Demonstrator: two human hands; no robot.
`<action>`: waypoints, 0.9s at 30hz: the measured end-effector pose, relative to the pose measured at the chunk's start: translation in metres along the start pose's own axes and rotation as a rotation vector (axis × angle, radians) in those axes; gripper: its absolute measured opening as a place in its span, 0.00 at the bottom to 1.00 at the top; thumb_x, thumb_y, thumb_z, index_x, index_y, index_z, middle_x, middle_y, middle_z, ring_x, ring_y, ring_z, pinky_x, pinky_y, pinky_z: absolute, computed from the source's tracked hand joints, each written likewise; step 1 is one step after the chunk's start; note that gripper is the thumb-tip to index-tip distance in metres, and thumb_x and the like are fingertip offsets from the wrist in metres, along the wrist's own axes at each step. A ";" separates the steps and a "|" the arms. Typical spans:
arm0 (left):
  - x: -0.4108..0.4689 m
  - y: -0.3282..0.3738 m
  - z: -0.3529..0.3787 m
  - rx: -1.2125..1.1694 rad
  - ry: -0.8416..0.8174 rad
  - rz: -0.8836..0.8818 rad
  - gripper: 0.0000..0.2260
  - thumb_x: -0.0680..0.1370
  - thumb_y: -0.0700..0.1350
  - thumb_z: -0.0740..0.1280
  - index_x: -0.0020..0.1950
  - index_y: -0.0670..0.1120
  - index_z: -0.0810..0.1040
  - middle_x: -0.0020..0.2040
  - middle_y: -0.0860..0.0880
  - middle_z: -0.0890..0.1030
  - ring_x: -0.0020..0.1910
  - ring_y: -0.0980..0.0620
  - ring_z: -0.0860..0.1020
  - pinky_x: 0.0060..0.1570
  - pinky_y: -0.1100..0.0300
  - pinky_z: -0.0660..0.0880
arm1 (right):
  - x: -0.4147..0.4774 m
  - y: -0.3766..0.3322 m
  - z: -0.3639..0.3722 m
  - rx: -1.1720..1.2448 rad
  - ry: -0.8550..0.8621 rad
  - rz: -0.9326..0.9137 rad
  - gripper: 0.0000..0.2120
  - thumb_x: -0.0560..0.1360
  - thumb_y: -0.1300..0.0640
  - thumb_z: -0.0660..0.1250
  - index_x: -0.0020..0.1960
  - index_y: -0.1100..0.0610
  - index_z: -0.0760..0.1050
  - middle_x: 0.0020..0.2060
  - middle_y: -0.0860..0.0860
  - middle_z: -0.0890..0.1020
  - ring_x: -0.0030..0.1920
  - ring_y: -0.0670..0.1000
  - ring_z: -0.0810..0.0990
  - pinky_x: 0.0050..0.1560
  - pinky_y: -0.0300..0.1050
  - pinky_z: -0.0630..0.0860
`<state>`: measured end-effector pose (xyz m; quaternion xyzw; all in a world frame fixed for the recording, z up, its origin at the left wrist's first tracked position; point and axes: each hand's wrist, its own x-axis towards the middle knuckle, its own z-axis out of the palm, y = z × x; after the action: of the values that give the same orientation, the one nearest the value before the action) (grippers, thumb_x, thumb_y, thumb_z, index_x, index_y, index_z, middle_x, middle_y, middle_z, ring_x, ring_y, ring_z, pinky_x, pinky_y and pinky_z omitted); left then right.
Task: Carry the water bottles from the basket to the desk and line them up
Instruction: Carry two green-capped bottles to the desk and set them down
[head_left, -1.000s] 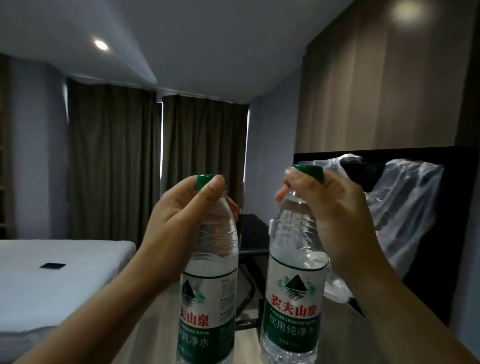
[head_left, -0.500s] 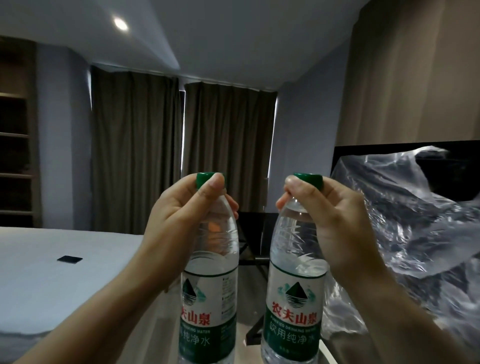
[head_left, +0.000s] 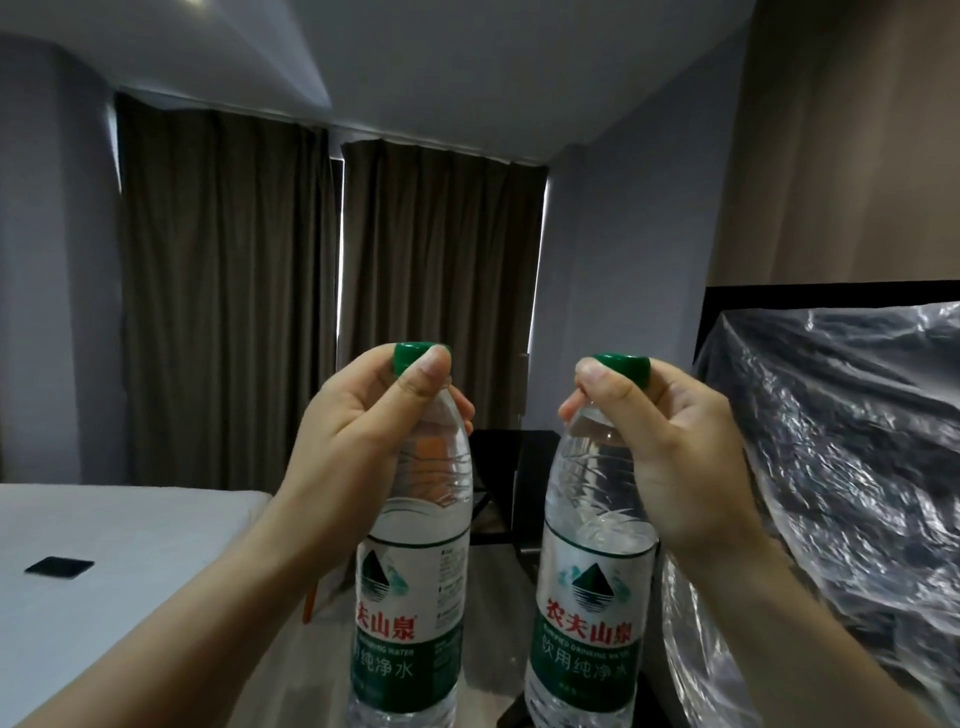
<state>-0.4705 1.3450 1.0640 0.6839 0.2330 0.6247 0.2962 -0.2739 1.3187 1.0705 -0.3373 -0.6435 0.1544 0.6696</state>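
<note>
I hold two clear water bottles with green caps and white-and-green labels upright in front of me, side by side. My left hand (head_left: 358, 441) grips the neck and cap of the left bottle (head_left: 410, 613). My right hand (head_left: 670, 457) grips the neck and cap of the right bottle (head_left: 587, 618). Both bottles hang in the air, a short gap between them. No basket is in view. A dark desk (head_left: 498, 488) shows far behind, between the bottles.
A white bed (head_left: 119, 561) with a small black item (head_left: 58, 566) on it fills the left. Crinkled clear plastic (head_left: 831, 493) covers something dark close on my right. Brown curtains (head_left: 332, 291) hang at the back. Bare floor (head_left: 488, 623) runs ahead between bed and plastic.
The view has moved forward along the room: the plastic-covered object now looms larger on the right. Both hands keep the same grip on the bottles, held slightly wider apart.
</note>
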 end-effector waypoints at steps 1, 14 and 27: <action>0.010 -0.013 -0.001 -0.002 0.000 -0.002 0.17 0.74 0.55 0.62 0.44 0.42 0.78 0.40 0.43 0.82 0.39 0.45 0.82 0.40 0.56 0.80 | 0.009 0.013 0.004 -0.005 0.003 -0.003 0.13 0.74 0.49 0.67 0.41 0.59 0.79 0.34 0.52 0.83 0.34 0.46 0.81 0.36 0.36 0.76; 0.159 -0.173 0.013 0.063 0.042 0.009 0.17 0.74 0.55 0.61 0.44 0.42 0.78 0.40 0.44 0.83 0.41 0.45 0.82 0.44 0.56 0.80 | 0.157 0.192 0.029 0.014 -0.001 -0.019 0.12 0.74 0.48 0.68 0.38 0.55 0.80 0.33 0.51 0.83 0.35 0.51 0.82 0.39 0.48 0.77; 0.287 -0.326 0.009 0.086 0.044 -0.035 0.15 0.74 0.56 0.61 0.41 0.46 0.79 0.40 0.44 0.83 0.41 0.46 0.83 0.43 0.53 0.80 | 0.269 0.352 0.070 0.011 0.014 0.025 0.13 0.72 0.45 0.68 0.36 0.53 0.80 0.32 0.50 0.83 0.34 0.48 0.82 0.35 0.36 0.76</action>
<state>-0.4133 1.7751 1.0418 0.6780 0.2779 0.6238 0.2721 -0.2277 1.7643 1.0413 -0.3428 -0.6338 0.1638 0.6738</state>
